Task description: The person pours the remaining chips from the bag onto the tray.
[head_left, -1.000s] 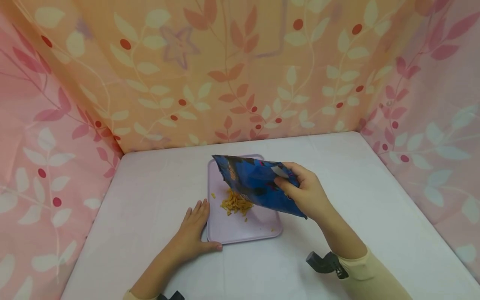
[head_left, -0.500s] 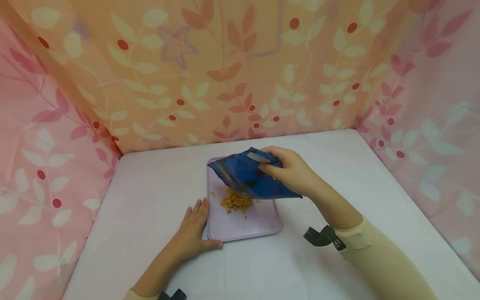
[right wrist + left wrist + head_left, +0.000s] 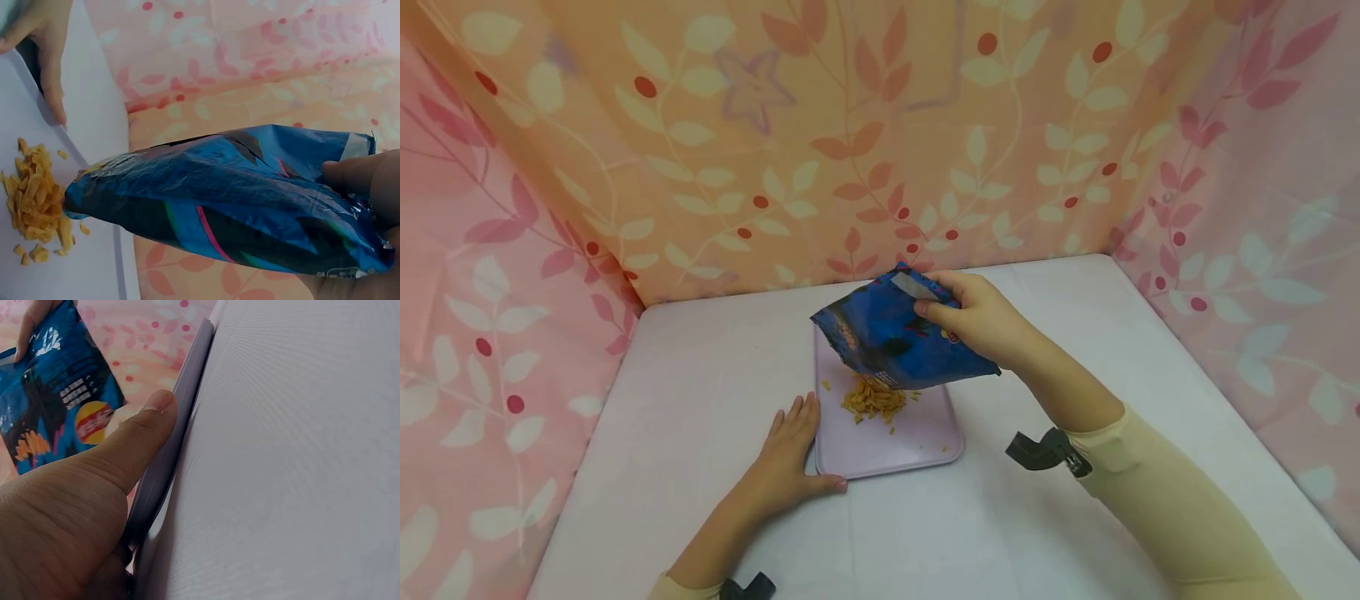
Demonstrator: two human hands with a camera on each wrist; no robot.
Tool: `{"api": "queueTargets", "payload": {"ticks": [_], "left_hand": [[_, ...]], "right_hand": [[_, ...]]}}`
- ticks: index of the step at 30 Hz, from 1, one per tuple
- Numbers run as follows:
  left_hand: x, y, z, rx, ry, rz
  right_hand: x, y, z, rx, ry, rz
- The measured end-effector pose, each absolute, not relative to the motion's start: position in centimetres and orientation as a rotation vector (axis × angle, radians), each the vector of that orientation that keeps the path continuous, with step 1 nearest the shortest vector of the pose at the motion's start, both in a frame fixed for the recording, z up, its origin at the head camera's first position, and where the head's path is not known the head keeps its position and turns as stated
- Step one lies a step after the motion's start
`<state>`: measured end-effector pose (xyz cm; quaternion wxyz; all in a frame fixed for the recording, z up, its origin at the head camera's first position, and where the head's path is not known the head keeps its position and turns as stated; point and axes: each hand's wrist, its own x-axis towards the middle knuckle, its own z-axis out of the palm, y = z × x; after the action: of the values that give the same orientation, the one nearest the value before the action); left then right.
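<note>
My right hand [image 3: 981,321] grips a blue snack bag [image 3: 895,333] by its upper right end. The bag tilts down to the left over a pale purple tray [image 3: 880,458]. On the tray lies a heap of small yellow snack pieces [image 3: 872,402], partly hidden behind the bag; a few crumbs lie scattered around it. In the right wrist view, the bag's lower end [image 3: 78,197] hangs right beside the heap. My left hand [image 3: 790,454] rests at the tray's near left corner, fingers straight along the left side and thumb [image 3: 150,419] against the near edge.
The tray stands on a table with a white cloth [image 3: 715,358]. Floral curtains [image 3: 865,167] rise behind the table and on both sides. A dark wrist camera mount [image 3: 1048,450] sits on the right forearm, and another [image 3: 748,586] on the left.
The right hand has raised the bag and moved it slightly left and away, and its upper edge now stands higher. The left hand has stayed at the tray.
</note>
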<state>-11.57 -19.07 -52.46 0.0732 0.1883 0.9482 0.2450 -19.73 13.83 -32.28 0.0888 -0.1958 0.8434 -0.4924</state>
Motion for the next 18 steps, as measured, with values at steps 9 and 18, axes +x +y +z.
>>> {"api": "queueTargets", "payload": {"ticks": [9,18], "left_hand": [[-11.58,-19.09,-52.67,0.563,2.848,0.733],[-11.58,-19.06,-52.49,0.571,2.85,0.739]], "right_hand": [[-19.75,13.93,-31.99,-0.607,2.497,-1.513],[-19.19,13.95,-31.7,-0.632,2.514,-1.53]]}}
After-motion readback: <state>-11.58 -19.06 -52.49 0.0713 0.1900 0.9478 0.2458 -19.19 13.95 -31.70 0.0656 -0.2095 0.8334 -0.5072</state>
